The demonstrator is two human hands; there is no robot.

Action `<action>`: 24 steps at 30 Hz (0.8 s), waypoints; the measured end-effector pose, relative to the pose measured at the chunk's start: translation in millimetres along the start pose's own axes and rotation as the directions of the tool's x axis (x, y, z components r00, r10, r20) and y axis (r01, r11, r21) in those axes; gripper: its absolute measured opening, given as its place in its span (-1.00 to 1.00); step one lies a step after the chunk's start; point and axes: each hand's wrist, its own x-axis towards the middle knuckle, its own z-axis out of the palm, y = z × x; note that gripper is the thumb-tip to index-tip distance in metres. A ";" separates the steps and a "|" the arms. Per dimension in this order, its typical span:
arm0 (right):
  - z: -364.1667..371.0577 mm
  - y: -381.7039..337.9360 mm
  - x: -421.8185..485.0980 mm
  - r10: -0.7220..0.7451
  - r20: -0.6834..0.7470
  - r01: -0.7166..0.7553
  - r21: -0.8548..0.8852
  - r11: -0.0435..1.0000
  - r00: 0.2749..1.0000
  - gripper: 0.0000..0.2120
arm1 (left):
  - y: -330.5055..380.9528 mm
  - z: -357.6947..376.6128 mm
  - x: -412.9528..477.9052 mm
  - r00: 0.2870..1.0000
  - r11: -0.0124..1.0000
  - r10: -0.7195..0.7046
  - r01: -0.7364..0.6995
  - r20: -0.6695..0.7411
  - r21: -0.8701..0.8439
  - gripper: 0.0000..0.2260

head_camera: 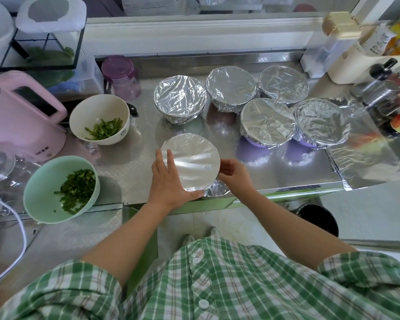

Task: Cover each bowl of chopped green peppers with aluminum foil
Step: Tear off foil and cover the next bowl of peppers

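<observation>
checked shirt (pixel 217 285); left hand (pixel 169 179) presses, right hand (pixel 234 174) pinches foil (pixel 192 162) hiding a bowl

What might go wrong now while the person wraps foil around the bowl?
The round foil-covered bowl stands near the front edge of the steel counter; a push from the left hand may slide it off. The right hand pinches crumpled foil, which may tear. The uncovered mint-green bowl beside the left forearm may be knocked.

Single view, recorded from head height, aimed forward and steeply down. The steel counter (pixel 129 172) is framed close, within arm's reach. The wearer's checked shirt (pixel 217 285) fills the lower edge. Straight lines are bowed toward the margins by the wide lens.
</observation>
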 end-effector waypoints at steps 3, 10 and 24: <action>-5.3 0.7 1.7 0.047 -0.021 -0.048 -0.018 0.999 0.999 -0.73 | -0.1 0.3 0.1 1.000 1.000 -0.004 0.004 -0.002 0.009 0.33; 5.0 0.6 -5.7 0.040 -0.188 -0.068 -0.146 0.987 0.981 -0.93 | 5.3 3.4 -0.6 0.999 0.999 -0.034 0.034 -0.030 0.004 0.34; 22.6 -1.1 -21.7 0.050 -0.108 -0.038 0.111 0.993 0.993 -0.81 | 23.3 10.8 -4.6 0.985 0.988 -0.154 0.151 -0.076 -0.033 0.33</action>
